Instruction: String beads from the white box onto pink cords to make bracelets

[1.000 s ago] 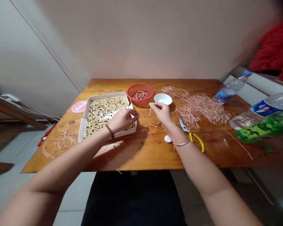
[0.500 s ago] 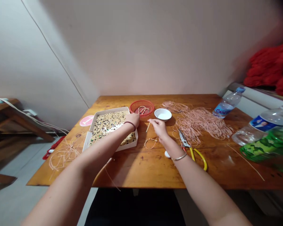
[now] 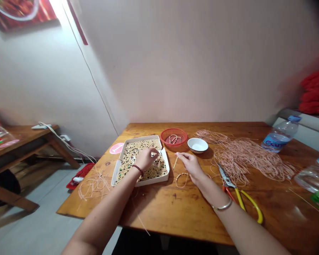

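My left hand [image 3: 146, 158] hovers over a white box of mixed beads [image 3: 127, 141], its fingertips curled down into the beads in a pinch. Just right of the box, my right hand [image 3: 190, 163] pinches a thin pink cord with several beads strung on it [image 3: 175, 163]. A loop of that beaded cord [image 3: 181, 176] lies on the wooden table [image 3: 175, 209] below this hand. Whether a bead sits between the left fingertips is too small to see.
A red basket [image 3: 174, 133] holding a beaded strand and a white bowl [image 3: 197, 145] stand behind the hands. Yellow-handled pliers [image 3: 239, 193] lie right of my forearm, beside a heap of pink cord [image 3: 250, 159]. Water bottles [image 3: 280, 134] stand far right. Loose cords [image 3: 93, 184] lie at the left edge.
The camera has tilted up, so the table sits lower in view. My left hand moved back from the box's far right corner to its middle. My right hand stayed on the cord.
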### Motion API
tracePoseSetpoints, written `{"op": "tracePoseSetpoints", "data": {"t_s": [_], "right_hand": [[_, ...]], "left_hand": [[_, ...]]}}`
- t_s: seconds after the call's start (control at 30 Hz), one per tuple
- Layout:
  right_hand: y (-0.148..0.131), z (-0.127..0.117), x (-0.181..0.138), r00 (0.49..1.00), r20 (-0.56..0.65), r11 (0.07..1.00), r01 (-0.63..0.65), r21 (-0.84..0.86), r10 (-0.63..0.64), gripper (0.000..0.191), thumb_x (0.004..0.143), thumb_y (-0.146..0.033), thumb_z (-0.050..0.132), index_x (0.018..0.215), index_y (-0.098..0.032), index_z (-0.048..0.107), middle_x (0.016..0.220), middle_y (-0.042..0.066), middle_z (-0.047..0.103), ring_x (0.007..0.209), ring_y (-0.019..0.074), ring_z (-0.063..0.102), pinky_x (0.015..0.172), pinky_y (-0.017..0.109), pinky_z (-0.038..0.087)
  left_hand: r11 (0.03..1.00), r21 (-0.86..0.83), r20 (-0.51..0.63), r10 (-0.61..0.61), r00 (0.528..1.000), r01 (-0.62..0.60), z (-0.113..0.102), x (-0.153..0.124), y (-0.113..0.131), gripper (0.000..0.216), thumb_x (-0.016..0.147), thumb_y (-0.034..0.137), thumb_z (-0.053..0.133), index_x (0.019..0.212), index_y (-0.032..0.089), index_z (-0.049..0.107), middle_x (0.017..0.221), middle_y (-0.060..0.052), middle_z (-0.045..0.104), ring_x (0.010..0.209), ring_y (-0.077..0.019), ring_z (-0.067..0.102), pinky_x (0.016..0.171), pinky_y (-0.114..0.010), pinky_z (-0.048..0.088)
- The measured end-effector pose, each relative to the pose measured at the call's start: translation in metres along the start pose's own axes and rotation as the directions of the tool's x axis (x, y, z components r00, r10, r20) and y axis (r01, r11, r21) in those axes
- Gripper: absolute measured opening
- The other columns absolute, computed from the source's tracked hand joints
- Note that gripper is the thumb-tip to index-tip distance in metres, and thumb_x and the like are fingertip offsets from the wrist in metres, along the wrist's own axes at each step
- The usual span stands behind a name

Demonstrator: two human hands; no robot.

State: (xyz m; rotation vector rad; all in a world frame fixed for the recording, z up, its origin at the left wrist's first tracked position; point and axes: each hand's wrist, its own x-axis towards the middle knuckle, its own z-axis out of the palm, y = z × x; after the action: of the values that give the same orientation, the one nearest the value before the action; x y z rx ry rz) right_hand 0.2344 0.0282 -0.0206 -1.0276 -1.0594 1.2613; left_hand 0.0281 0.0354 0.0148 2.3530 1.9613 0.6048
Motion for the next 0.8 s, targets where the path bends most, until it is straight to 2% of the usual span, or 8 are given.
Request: {"op": "tracePoseSetpoints", "data": {"t_s": [0.1, 0.17, 0.23, 0.33, 0.47, 0.57, 0.8], "right_hand": [[0.001, 0.004, -0.004, 0.995, 0.032, 0.995, 0.099, -0.014, -0.099, 0.030, 0.064, -0.043, 0.074, 0.078, -0.017, 0.075, 0.086, 0.008, 0.073, 0.082, 0.0209, 0.064, 0.074, 0.032, 0.048], [0.000, 0.004, -0.005, 0.994, 0.017, 0.993, 0.112, -0.029, -0.112, 0.031, 0.064, -0.044, 0.073, 0.079, -0.016, 0.075, 0.087, 0.009, 0.073, 0.082, 0.0210, 0.063, 0.072, 0.032, 0.049], [-0.001, 0.002, -0.006, 0.994, -0.032, 0.994, 0.101, -0.034, -0.102, 0.033, 0.065, -0.044, 0.073, 0.082, -0.016, 0.074, 0.085, 0.008, 0.073, 0.072, 0.0175, 0.061, 0.060, 0.028, 0.047], [-0.006, -0.002, -0.006, 0.993, -0.093, 0.998, 0.067, -0.006, -0.067, 0.035, 0.065, -0.045, 0.072, 0.085, -0.016, 0.073, 0.076, 0.004, 0.069, 0.051, 0.0082, 0.046, 0.042, 0.022, 0.033], [-0.009, -0.005, -0.004, 0.994, -0.111, 0.996, -0.003, 0.091, 0.014, 0.039, 0.062, -0.046, 0.075, 0.087, -0.015, 0.071, 0.057, -0.004, 0.053, 0.042, 0.0025, 0.022, 0.036, 0.020, 0.014], [-0.009, -0.005, -0.005, 0.996, -0.078, 0.992, -0.029, 0.126, 0.039, 0.040, 0.060, -0.045, 0.077, 0.087, -0.016, 0.071, 0.056, -0.006, 0.048, 0.044, 0.0023, 0.018, 0.037, 0.019, 0.011], [-0.004, 0.000, -0.011, 0.997, 0.009, 0.987, -0.081, 0.141, 0.080, 0.038, 0.064, -0.046, 0.075, 0.091, -0.019, 0.071, 0.055, -0.008, 0.037, 0.043, 0.0022, 0.018, 0.036, 0.019, 0.010]], "left_hand": [[0.978, -0.141, -0.063, 0.146, 0.987, -0.153, 0.008, -0.006, 0.008, 0.031, 0.090, 0.044, 0.048, 0.094, 0.021, 0.068, 0.090, -0.004, 0.070, 0.078, -0.0167, 0.060, 0.069, -0.026, 0.042], [0.932, -0.234, -0.020, 0.280, 0.960, -0.277, 0.013, -0.011, 0.017, 0.032, 0.091, 0.044, 0.046, 0.095, 0.021, 0.068, 0.089, -0.004, 0.070, 0.077, -0.0154, 0.060, 0.071, -0.026, 0.042], [0.896, -0.302, 0.053, 0.358, 0.932, -0.327, 0.018, -0.015, 0.023, 0.031, 0.090, 0.044, 0.049, 0.092, 0.020, 0.070, 0.085, -0.004, 0.070, 0.074, -0.0146, 0.059, 0.069, -0.025, 0.042], [0.875, -0.384, 0.126, 0.365, 0.922, -0.294, 0.024, -0.016, 0.025, 0.028, 0.088, 0.041, 0.054, 0.088, 0.018, 0.071, 0.079, -0.004, 0.070, 0.069, -0.0132, 0.059, 0.066, -0.024, 0.042], [0.810, -0.515, 0.118, 0.392, 0.912, -0.281, 0.028, -0.013, 0.024, 0.028, 0.087, 0.040, 0.055, 0.088, 0.017, 0.070, 0.082, -0.004, 0.070, 0.070, -0.0121, 0.059, 0.067, -0.024, 0.043], [0.773, -0.568, 0.086, 0.396, 0.914, -0.282, 0.029, -0.013, 0.026, 0.026, 0.086, 0.039, 0.057, 0.092, 0.017, 0.069, 0.086, -0.004, 0.071, 0.074, -0.0122, 0.060, 0.068, -0.023, 0.043], [0.763, -0.564, 0.102, 0.442, 0.891, -0.314, 0.031, -0.017, 0.028, 0.026, 0.088, 0.037, 0.053, 0.086, 0.014, 0.067, 0.078, -0.004, 0.069, 0.066, -0.0109, 0.057, 0.062, -0.022, 0.040]]}}
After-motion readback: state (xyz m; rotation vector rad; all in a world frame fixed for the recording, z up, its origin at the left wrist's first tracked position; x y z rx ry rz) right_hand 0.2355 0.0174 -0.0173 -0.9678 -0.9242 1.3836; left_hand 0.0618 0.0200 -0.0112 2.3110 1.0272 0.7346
